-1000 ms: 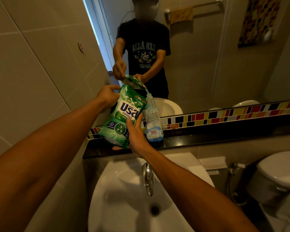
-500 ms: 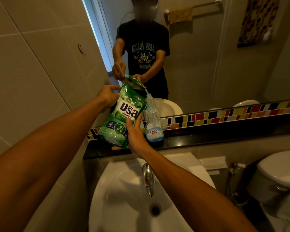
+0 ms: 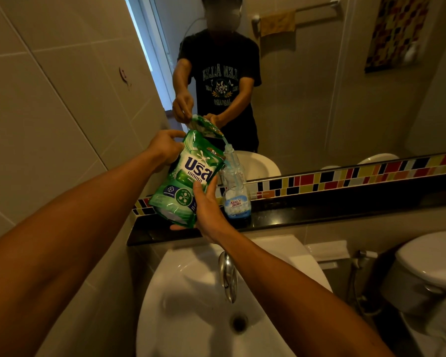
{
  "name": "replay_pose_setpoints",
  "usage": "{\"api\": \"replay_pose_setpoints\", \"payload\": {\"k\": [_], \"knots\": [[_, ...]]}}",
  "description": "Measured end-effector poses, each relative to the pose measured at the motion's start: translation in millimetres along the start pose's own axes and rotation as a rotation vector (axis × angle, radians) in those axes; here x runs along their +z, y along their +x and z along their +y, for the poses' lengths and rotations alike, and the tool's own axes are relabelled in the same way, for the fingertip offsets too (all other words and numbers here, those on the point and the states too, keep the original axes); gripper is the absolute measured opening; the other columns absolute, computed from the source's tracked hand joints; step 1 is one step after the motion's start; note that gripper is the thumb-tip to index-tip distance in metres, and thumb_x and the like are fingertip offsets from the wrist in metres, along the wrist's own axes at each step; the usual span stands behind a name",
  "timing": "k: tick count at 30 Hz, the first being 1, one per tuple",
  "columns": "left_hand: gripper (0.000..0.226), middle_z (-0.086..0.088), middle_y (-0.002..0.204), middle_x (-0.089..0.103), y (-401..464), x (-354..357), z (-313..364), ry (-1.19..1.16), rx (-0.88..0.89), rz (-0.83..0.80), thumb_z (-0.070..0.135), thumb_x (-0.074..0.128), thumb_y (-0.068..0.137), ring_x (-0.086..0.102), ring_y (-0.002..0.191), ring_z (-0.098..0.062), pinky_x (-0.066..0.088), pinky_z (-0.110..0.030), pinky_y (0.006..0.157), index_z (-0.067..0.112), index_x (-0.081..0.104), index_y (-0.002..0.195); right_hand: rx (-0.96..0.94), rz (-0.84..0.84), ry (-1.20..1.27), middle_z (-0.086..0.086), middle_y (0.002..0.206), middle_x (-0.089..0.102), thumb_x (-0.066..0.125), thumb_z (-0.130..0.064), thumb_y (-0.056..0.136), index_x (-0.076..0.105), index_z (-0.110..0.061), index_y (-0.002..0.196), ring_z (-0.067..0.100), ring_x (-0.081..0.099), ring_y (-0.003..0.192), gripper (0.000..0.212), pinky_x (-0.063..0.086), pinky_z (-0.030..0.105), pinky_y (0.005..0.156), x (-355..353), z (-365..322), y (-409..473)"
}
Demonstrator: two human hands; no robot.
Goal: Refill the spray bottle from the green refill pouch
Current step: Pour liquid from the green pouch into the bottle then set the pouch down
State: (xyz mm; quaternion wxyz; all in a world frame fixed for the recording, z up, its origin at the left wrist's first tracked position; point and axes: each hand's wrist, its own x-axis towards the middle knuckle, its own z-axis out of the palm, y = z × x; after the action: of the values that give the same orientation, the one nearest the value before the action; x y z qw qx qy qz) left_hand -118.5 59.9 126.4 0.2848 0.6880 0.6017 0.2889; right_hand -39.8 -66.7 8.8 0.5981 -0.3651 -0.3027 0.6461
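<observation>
The white sink [image 3: 191, 305] fills the lower middle of the view, its chrome tap [image 3: 227, 274] pointing down toward the drain [image 3: 239, 322]. Behind the sink runs a dark counter [image 3: 319, 215], a narrow ledge below the mirror [image 3: 307, 99], with a strip of coloured mosaic tiles [image 3: 358, 173] along its back edge. To the right of the sink stands a white toilet [image 3: 428, 269], with a spray hose [image 3: 355, 276] between the two. The mirror shows the person in a dark printed shirt and a towel [image 3: 277, 22] hanging on a rail.

Above the counter, behind the sink's left half, the green refill pouch [image 3: 188, 179] is held tilted, its top corner tipped to the right. A thin pale-blue stream [image 3: 227, 141] runs from that corner into the open neck of the spray bottle [image 3: 234, 186], which stands upright on the counter just right of the pouch, behind the sink. The bottle is clear with a blue and white label, and darker liquid sits at its base.

The left hand [image 3: 165, 148] grips the upper left edge of the pouch, fingers curled round it. The right hand [image 3: 207, 207] is closed on the pouch's lower right part, thumb lying up the front, supporting it from below. Neither hand touches the bottle.
</observation>
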Motion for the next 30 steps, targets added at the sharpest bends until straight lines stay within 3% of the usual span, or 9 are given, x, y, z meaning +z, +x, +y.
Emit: {"api": "replay_pose_setpoints", "payload": {"k": [10,30], "knots": [[0.04,-0.018,0.122,0.065,3.1,-0.1,0.7,-0.013,-0.002,-0.009,0.01,0.056,0.098,0.066,0.076,-0.017,0.052,-0.027,0.056,0.017,0.055,0.138,0.029,-0.024,0.011,0.01,0.166,0.038,0.042,-0.043,0.112,-0.008,-0.06,0.16,0.048,0.056,0.137,0.072,0.05,0.081,0.092,1.1,-0.6,-0.7],[0.039,-0.015,0.125,0.064,3.7,-0.2,5.4,-0.003,0.017,0.004,0.008,0.054,0.098,0.065,0.077,-0.016,0.052,-0.027,0.059,0.016,0.057,0.136,0.018,-0.009,0.018,0.011,0.166,0.039,0.041,-0.04,0.113,-0.011,-0.055,0.162,0.046,0.056,0.138,0.073,0.048,0.08,0.098,3.7,-2.3,-0.1]]}}
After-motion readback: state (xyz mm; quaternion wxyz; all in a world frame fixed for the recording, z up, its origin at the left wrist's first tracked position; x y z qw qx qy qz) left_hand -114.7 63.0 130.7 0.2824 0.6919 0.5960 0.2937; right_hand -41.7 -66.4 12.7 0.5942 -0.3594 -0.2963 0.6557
